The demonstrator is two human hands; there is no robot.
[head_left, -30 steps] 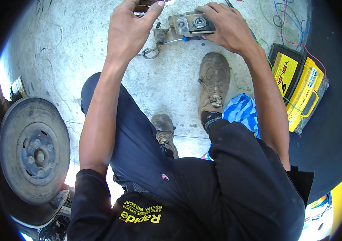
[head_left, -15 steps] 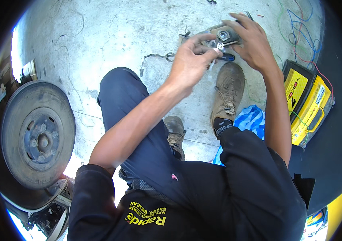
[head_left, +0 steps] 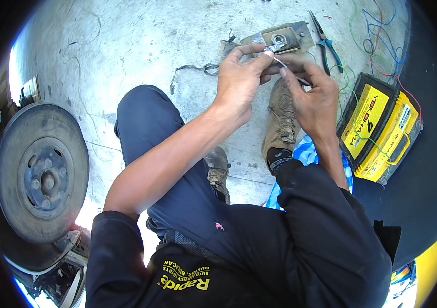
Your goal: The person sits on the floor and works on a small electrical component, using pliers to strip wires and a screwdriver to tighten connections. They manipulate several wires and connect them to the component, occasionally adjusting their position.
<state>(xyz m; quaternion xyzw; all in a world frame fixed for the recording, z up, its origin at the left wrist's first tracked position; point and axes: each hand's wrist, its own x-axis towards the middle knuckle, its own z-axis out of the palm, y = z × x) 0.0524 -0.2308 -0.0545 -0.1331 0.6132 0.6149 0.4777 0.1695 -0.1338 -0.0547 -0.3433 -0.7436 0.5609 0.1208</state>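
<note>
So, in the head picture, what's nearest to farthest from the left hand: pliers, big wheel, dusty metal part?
From the left hand:
1. Dusty metal part, close by, up and right.
2. Pliers, farther right on the floor.
3. Big wheel, far over on the left side.

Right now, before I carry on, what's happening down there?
A person's left hand pinches a thin white strip, with the right hand at its other side; whether that one grips it is unclear. Just beyond the hands, a worn housing with a round fitting lies on the concrete floor. Long-nose pliers lie to its right, and a yellow-and-black battery sits nearer the person.
</note>
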